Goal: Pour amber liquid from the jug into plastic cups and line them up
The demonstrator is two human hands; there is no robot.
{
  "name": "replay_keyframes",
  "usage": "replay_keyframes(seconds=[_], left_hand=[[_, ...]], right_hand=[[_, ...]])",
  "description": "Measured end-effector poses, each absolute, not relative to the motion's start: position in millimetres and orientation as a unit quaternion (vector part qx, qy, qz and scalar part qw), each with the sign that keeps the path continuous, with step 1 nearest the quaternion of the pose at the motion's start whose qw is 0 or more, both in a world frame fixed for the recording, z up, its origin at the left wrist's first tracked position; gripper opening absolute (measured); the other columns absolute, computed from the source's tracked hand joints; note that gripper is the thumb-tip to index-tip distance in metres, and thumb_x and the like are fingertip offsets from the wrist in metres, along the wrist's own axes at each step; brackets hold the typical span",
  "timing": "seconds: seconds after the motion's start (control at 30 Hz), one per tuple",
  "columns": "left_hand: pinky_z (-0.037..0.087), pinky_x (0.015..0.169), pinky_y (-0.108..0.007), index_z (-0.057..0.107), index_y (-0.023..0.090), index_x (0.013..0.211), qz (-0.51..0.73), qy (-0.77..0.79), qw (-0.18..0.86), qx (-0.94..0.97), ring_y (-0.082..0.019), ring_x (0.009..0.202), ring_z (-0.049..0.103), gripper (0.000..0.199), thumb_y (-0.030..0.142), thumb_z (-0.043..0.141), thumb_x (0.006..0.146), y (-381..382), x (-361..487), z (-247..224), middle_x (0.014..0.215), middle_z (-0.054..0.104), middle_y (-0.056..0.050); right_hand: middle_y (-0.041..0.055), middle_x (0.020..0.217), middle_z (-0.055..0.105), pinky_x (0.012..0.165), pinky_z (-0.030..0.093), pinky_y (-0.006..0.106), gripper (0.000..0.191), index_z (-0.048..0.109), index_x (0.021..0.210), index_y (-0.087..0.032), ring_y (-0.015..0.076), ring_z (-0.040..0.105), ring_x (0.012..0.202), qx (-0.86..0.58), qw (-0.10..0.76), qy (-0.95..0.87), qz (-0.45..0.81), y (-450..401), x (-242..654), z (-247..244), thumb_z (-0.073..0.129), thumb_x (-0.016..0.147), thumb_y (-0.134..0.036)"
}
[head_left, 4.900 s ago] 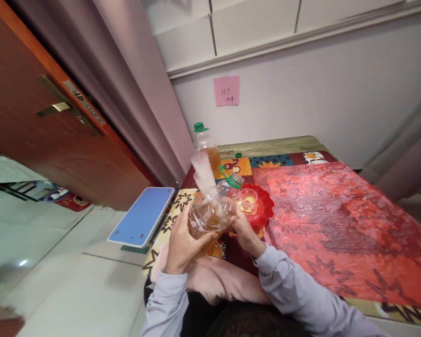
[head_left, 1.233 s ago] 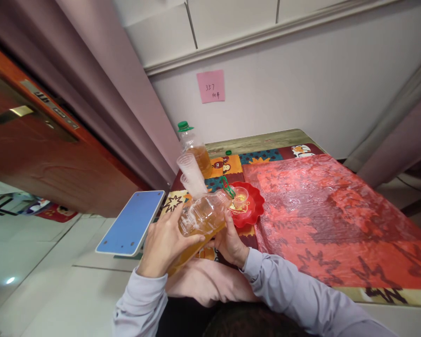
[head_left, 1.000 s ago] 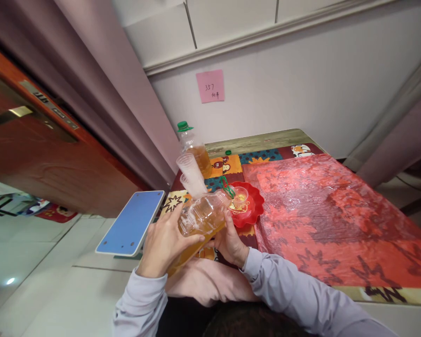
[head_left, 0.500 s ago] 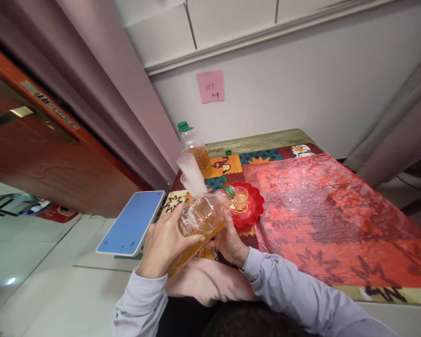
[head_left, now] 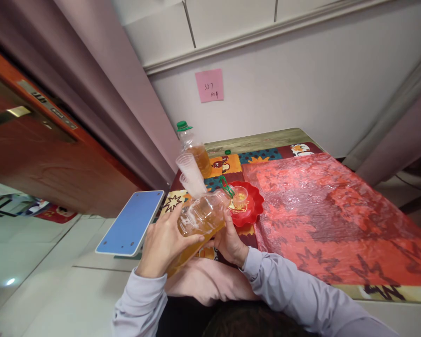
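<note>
Both hands hold a large clear plastic bottle of amber liquid, tilted with its neck toward a small clear cup. My left hand wraps around the bottle's body from the left. Near the neck, my right hand grips from the right and below. The cup sits in a red scalloped plate and has some amber liquid in it. A green plastic handle ring shows at the bottle's mouth. Part of the bottle's base is hidden behind my left hand and forearm.
Behind the tilted bottle stand stacked clear cups and a second bottle with a green cap. A loose green cap lies farther back. Red plastic film covers the right of the table. A blue stool stands left.
The hands and bottle hold almost the same pose. The liquid level in the cup looks about the same; the view has shifted very slightly.
</note>
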State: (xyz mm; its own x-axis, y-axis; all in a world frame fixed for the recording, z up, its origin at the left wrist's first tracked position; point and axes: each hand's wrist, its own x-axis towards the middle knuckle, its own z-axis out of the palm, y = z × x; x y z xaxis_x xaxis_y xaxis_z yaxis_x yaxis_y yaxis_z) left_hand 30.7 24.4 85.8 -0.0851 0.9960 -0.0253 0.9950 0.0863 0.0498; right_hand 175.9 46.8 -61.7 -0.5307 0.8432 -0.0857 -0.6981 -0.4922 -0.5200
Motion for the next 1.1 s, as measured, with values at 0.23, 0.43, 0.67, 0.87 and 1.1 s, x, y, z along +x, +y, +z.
replay_keyframes(seconds=[0.23, 0.43, 0.67, 0.87, 1.1], left_hand=[[0.056, 0.1, -0.046, 0.055, 0.023, 0.152, 0.015, 0.733, 0.019, 0.68, -0.037, 0.124, 0.072, 0.086, 0.055, 0.081, 0.077, 24.4, 29.4, 85.1, 0.134, 0.075, -0.014], [0.055, 0.1, -0.045, 0.054, 0.024, 0.154, 0.014, 0.733, 0.02, 0.68, -0.036, 0.124, 0.072, 0.088, 0.056, 0.082, 0.077, 24.1, 29.5, 85.7, 0.135, 0.075, -0.014], [0.056, 0.101, -0.045, 0.053, 0.025, 0.155, 0.013, 0.735, 0.018, 0.678, -0.036, 0.124, 0.072, 0.09, 0.057, 0.083, 0.076, 24.6, 29.4, 85.2, 0.134, 0.075, -0.014], [0.056, 0.103, -0.046, 0.055, 0.022, 0.152, 0.02, 0.734, 0.02, 0.678, -0.037, 0.123, 0.072, 0.088, 0.055, 0.083, 0.075, 24.9, 31.9, 87.9, 0.136, 0.074, -0.016], [0.055, 0.106, -0.048, 0.052, 0.022, 0.155, 0.015, 0.736, 0.031, 0.676, -0.036, 0.127, 0.07, 0.09, 0.053, 0.083, 0.076, 25.4, 33.2, 90.2, 0.14, 0.072, -0.018]], right_hand=[[0.0112, 0.143, 0.071, 0.077, 0.067, 0.044, 0.082, 0.058, 0.15, -0.03, 0.0315, 0.074, 0.115, -0.166, 0.46, -0.212, 0.846, 46.3, 175.8, -61.9, 0.046, 0.092, -0.088], [0.0119, 0.143, 0.071, 0.078, 0.067, 0.045, 0.086, 0.06, 0.149, -0.03, 0.0326, 0.073, 0.119, -0.163, 0.457, -0.207, 0.85, 46.3, 175.5, -62.4, 0.049, 0.089, -0.091], [0.0116, 0.141, 0.073, 0.077, 0.067, 0.044, 0.084, 0.062, 0.147, -0.029, 0.0317, 0.074, 0.115, -0.166, 0.458, -0.214, 0.847, 46.6, 175.8, -62.1, 0.046, 0.091, -0.089], [0.011, 0.139, 0.074, 0.075, 0.066, 0.04, 0.082, 0.064, 0.144, -0.03, 0.0308, 0.073, 0.116, -0.17, 0.459, -0.224, 0.843, 47.4, 176.2, -62.0, 0.044, 0.091, -0.09], [0.0115, 0.141, 0.072, 0.075, 0.066, 0.042, 0.084, 0.063, 0.146, -0.03, 0.0315, 0.073, 0.114, -0.164, 0.457, -0.229, 0.843, 47.7, 176.0, -63.8, 0.042, 0.092, -0.091]])
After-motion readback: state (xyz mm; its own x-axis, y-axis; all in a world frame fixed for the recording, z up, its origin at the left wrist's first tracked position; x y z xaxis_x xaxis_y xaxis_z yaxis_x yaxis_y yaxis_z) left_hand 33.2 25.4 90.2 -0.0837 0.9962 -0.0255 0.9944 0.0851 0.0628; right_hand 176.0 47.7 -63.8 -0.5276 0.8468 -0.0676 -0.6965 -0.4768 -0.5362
